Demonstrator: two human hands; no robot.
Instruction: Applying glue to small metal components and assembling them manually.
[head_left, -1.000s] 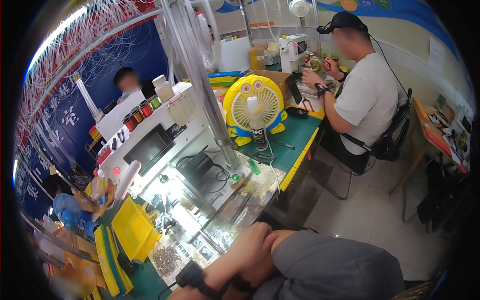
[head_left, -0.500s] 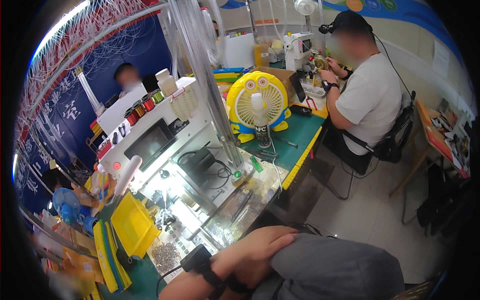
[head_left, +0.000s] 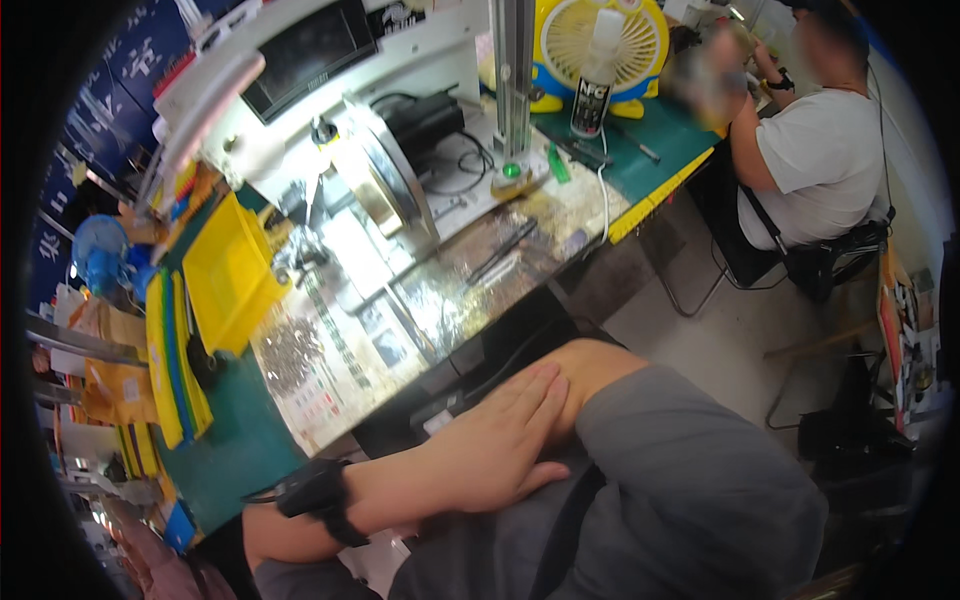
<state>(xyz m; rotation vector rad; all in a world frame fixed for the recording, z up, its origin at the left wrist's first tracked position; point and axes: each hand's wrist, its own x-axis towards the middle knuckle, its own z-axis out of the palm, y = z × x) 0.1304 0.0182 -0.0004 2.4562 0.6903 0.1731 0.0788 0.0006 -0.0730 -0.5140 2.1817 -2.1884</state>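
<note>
The left hand (head_left: 495, 445) lies flat on the person's knee (head_left: 600, 365), fingers (head_left: 535, 395) stretched and close together, holding nothing. The right hand is not visible. On the tabletop (head_left: 240, 450) the yellow bin (head_left: 225, 275) and small parts (head_left: 290, 350) lie untouched, so work there seems not in hand.

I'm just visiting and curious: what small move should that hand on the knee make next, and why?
Probably lift the left hand toward the workbench: it lies flat on the knee, holding nothing, clear of the bench edge.
</note>
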